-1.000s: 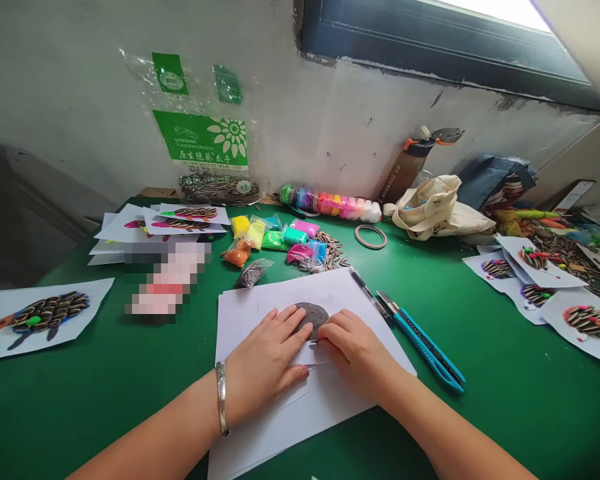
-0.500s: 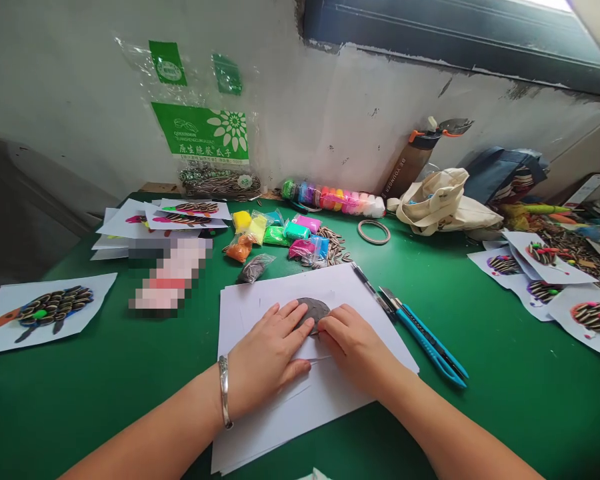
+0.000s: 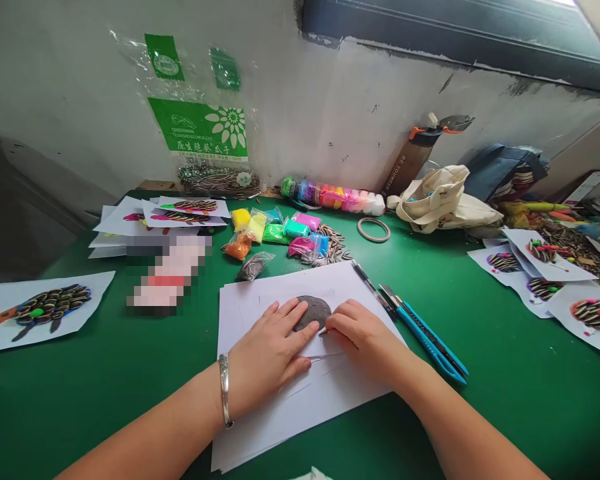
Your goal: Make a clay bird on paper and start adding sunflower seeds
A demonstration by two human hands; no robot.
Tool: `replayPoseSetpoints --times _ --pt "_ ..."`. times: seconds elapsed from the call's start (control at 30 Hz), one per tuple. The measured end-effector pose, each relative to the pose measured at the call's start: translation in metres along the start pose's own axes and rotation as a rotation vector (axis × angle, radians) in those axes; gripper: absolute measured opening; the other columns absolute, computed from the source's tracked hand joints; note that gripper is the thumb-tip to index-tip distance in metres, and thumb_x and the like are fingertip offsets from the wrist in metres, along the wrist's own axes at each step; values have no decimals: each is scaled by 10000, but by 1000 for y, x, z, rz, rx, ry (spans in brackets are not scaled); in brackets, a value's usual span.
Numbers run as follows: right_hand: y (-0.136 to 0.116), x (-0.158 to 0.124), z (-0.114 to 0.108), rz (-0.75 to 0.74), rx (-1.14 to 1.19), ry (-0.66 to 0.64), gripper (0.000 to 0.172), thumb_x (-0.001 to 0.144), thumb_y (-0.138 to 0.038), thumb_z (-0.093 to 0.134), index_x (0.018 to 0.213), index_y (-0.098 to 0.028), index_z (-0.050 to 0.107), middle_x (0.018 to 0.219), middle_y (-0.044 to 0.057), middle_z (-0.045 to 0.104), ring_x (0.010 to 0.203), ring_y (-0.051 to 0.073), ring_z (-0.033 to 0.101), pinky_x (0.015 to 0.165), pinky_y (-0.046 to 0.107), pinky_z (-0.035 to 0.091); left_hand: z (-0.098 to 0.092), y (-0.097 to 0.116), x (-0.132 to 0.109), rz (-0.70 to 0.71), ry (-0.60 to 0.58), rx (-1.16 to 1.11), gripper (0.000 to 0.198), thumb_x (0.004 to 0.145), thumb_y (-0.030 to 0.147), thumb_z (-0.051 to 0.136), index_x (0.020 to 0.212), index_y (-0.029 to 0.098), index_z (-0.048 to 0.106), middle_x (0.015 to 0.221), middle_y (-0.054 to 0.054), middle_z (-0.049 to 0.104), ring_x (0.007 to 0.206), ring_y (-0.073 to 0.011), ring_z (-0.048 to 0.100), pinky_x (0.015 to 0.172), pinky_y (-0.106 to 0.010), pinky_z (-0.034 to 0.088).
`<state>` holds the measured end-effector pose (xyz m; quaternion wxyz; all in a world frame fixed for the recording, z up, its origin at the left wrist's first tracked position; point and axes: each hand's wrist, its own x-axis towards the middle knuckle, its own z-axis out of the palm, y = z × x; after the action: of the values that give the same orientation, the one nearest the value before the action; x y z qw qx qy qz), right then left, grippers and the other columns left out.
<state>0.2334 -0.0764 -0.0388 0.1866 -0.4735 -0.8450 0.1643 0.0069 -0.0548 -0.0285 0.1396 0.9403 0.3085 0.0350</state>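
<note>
On the left side of the green table (image 3: 145, 393), one paper picture (image 3: 87, 277) bears a bird-like figure (image 3: 55, 310) already covered with striped seeds. Further right and far, clay packets (image 3: 275, 232) lie beside loose sunflower seeds (image 3: 333, 243). At the near middle, the left hand (image 3: 270, 350) lies flat, fingers slightly spread, on white paper sheets (image 3: 260, 443) and the left edge of a grey clay oval (image 3: 314, 312). At its lower right edge, the right hand (image 3: 363, 333) has bent fingers drawn narrow; whether they pinch something, I cannot tell. The oval looks already flattened; its visible part carries no seeds, so I judge this piece at an early stage, its decoration not yet begun. Rightmost, beyond a blue utility knife (image 3: 433, 343), other seed pictures (image 3: 545, 257) seem nearly complete.
</note>
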Motion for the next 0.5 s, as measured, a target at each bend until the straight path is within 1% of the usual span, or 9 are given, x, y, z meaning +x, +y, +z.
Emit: replayPoseSetpoints --times 0.2,0.33,0.4,0.5 --pt "-1 4 0 -13 -23 14 171 917 -76 488 863 -182 610 802 49 585 799 189 500 705 306 430 2 0 0 2 24 -16 479 891 291 595 1358 216 521 1486 -177 405 1380 -353 354 1103 -581 315" --pt "-3 4 -2 -16 -44 13 175 916 -68 486 853 -179 605 793 49 583 791 190 497 702 307 428 -1 0 0 -2 13 -55 470 902 293 571 1363 215 515 1491 -171 398 1387 -353 339 1110 -586 296" --pt "-5 4 -2 -20 -47 21 179 920 -71 482 843 -181 601 792 49 584 792 189 497 701 305 430 -3 -1 0 -4 -5 -77 496 903 298 565 1385 209 487 1501 -169 380 1400 -349 314 1119 -583 278" --pt "-8 3 -1 -35 -45 31 190 918 -71 476 828 -187 595 787 48 583 788 188 495 696 303 430 -5 -2 -1 -10 -21 -141 586 894 318 573 1441 199 398 1517 -152 356 1418 -327 281 1134 -570 262"
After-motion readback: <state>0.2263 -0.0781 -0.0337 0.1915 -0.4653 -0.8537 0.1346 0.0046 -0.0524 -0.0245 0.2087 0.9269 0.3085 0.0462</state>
